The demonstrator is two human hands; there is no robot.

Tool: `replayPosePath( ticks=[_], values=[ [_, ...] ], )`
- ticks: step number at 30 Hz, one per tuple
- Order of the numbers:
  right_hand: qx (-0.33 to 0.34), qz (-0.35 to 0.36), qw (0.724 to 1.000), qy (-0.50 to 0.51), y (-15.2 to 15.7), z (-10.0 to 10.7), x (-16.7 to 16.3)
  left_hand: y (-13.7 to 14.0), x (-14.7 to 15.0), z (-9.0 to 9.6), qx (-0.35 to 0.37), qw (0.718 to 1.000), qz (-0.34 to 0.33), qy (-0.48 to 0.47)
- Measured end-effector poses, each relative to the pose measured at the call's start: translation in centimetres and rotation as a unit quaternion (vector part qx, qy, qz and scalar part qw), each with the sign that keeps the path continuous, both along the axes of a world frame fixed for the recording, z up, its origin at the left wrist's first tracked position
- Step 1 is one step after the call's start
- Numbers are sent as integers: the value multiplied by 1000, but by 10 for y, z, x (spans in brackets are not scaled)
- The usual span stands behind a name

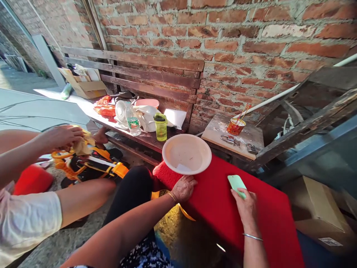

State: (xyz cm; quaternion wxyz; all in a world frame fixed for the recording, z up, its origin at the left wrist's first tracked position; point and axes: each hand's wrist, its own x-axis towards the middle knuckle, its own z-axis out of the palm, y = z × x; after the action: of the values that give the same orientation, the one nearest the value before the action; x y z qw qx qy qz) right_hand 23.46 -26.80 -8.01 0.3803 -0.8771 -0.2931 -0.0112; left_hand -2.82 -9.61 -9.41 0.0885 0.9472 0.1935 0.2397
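My left hand (184,189) lies on the red cloth (267,208) just below the near rim of a pale plastic basin (187,150), its fingers loosely spread and pointing right. Whether the fingertips touch the basin cannot be made out. In the basin are a small whitish flat piece (183,168) and a few dark specks. Over the right part of the cloth, my right hand (247,204) grips a flat, pale green rounded piece (237,185) by its lower end; a small dark spot shows near its top corner.
On the bench (147,137) stand a green bottle (160,128), a water bottle (134,124) and a fan (121,111). A side board (214,128) bears a red paper cup (235,127) and padlocks (228,139). Another person's hand (65,136) is at left. Cardboard box (320,208) at right.
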Motion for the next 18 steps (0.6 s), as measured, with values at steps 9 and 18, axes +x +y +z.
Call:
replayPosePath(
  ticks=[9,18],
  values=[
    [-10,-76,996,51,-2,16,4,-1,-1,1,-4,1000,-10,-21],
    [3,38,999,38,47,-1,-19,1,-1,-5,4,999,-16,-36]
  ],
)
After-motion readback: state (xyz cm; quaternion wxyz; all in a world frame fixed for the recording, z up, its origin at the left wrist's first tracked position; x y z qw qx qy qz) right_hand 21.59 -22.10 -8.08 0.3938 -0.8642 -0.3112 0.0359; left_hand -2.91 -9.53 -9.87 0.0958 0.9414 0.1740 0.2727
